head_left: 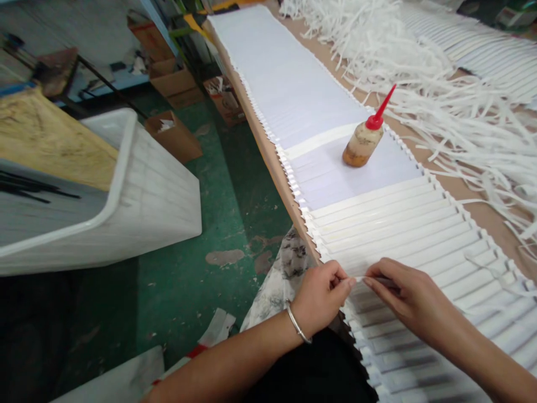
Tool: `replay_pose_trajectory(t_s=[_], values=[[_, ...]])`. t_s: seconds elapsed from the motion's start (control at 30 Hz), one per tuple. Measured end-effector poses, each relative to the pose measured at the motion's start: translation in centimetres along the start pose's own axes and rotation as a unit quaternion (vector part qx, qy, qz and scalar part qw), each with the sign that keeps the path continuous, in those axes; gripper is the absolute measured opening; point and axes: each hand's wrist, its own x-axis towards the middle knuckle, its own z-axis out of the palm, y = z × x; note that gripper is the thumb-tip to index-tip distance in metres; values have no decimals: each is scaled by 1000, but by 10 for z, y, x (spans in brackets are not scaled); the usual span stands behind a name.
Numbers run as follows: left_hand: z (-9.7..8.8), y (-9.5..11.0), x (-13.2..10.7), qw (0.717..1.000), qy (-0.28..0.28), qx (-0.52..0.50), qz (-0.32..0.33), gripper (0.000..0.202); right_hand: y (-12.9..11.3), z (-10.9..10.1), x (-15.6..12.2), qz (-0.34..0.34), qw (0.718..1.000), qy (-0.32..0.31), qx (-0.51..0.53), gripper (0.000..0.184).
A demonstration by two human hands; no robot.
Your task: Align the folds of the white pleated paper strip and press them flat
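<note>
Between my two hands runs a thin white strip (359,279), pinched at its end by my left hand (321,294), which wears a silver bangle. My right hand (405,294) grips the same strip a short way to the right, thumb and forefinger together. Both hands are just above the near left edge of a long white sheet (289,73) with toothed edges. Rows of white strips (386,224) lie across its near part. A squeeze bottle (364,143) with a red nozzle and brown liquid stands on the sheet, beyond my hands.
Piled loose white strips (419,73) cover the table's right side. Left of the table stands a large white bin (159,196) holding yellow material and black rods. Cardboard boxes (174,137) sit on the green floor (226,212) farther back.
</note>
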Motion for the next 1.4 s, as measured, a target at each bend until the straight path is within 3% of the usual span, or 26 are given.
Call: replay_pose_trajectory(t_s=[0.33,0.63,0.7,0.8,0.9,1.03,1.1,1.2,1.3,1.4], values=[[-34,-11,19,996,87,31,8,18,4,0,74,65,997,1,-38,32],[-48,-13,13,982,95,151,67,22,11,-8,93,93,988,-6,-125,30],[-48,-12,13,965,76,226,112,30,12,-8,94,91,987,-7,-134,31],[-47,-9,16,905,36,393,159,42,13,-6,94,79,986,5,-147,29],[-44,-7,20,849,22,505,152,46,13,-2,95,73,985,9,-157,27],[-41,-5,23,813,21,561,155,48,13,-6,95,80,981,-7,-176,28],[-41,-4,23,808,17,569,153,47,16,-19,94,78,982,-12,-174,33],[-42,0,23,804,7,577,141,48,34,-57,90,122,978,-26,-167,44],[-42,2,23,800,6,586,129,46,70,-103,84,194,963,-23,-185,54],[-41,3,23,796,17,591,129,44,110,-137,78,210,958,-8,-194,57]])
